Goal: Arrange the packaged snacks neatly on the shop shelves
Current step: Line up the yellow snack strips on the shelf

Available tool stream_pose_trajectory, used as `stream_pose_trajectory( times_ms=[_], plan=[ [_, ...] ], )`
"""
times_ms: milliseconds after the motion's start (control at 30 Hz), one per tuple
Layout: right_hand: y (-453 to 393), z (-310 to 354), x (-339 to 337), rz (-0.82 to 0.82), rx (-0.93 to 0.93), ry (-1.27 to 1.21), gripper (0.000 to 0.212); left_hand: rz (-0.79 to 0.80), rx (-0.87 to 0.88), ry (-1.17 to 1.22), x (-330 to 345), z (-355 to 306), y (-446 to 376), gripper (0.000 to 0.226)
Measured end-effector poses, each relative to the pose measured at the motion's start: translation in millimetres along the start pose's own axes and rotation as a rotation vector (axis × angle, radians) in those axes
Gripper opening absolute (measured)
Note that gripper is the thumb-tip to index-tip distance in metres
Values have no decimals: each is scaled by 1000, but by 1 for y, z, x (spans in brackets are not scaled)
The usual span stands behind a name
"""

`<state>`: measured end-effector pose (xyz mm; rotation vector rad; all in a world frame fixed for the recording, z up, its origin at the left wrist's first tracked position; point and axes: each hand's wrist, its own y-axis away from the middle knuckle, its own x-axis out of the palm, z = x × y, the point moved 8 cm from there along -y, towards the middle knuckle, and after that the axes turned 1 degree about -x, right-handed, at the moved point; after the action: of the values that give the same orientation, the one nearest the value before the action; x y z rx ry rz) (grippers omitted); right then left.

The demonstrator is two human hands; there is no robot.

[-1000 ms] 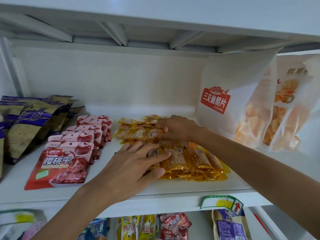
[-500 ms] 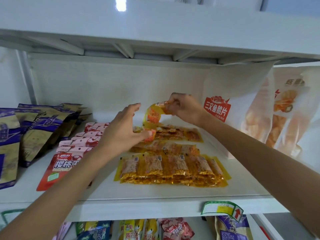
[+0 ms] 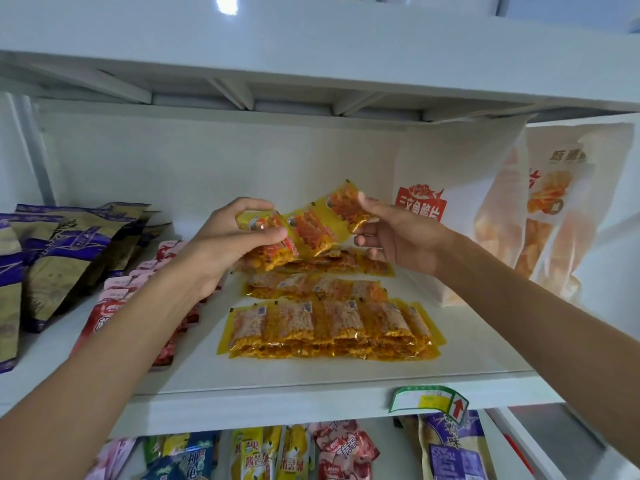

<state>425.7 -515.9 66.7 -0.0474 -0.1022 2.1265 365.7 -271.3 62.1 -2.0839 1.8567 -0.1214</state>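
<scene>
Bright even light, ceiling glare spot on upper shelf (image 3: 227, 5) (top left), soft focus, edges bowed

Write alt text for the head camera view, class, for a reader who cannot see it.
Both hands, left and right, hold a yellow snack strip above three rows of similar strips on a white shelf. Purple bags and red packs lie left, white bags right.
</scene>
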Motion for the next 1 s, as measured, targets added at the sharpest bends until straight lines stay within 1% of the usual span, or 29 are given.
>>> stream_pose_trajectory(
  times_ms=[67, 167, 200, 267, 300, 367, 433, 500, 600, 733, 800, 867, 933, 967, 1000],
  plan=[
    [6, -10, -2, -6, 39, 8, 40, 3, -15, 1, 6, 0, 3, 60],
    [15, -20, -12, -56, 106, 106, 26, -16, -39, 15, 5, 0, 6, 66],
    [21, -23, -14, -62, 125, 173, 23, -17, -49, 1, 5, 2, 7, 64],
    [35, -28, -13, -46, 150, 323, 22, -1, -60, -103, 7, 7, 10, 55],
    [41, -31, -13, -39, 162, 392, 27, 10, -66, -169, 8, 10, 13, 50],
    [52, -36, -14, -57, 204, 556, 40, 34, -78, -274, 8, 21, 15, 47],
    [57, -43, -15, -74, 246, 709, 46, 67, -80, -355, 10, 32, 17, 50],
    [59, -48, -15, -88, 257, 810, 52, 100, -71, -453, 13, 41, 20, 57],
    [59, -49, -10, -84, 211, 930, 55, 133, -34, -594, 17, 46, 28, 68],
    [54, -46, -4, -90, 159, 1113, 60, 118, -10, -759, 13, 39, 39, 82],
    [55, -44, -5, -122, 157, 1235, 59, 116, 4, -943, 15, 34, 47, 84],
    [61, -40, -10, -205, 150, 1381, 58, 58, 42, -1143, 14, 28, 51, 88],
    [71, -34, -12, -281, 39, 1471, 53, -76, 94, -1272, 8, 18, 53, 90],
    [74, -34, -9, -276, -61, 1461, 51, -135, 145, -1299, 6, 15, 55, 89],
    [77, -36, -4, -237, -166, 1419, 51, -157, 227, -1294, 8, 13, 58, 87]
  ],
)
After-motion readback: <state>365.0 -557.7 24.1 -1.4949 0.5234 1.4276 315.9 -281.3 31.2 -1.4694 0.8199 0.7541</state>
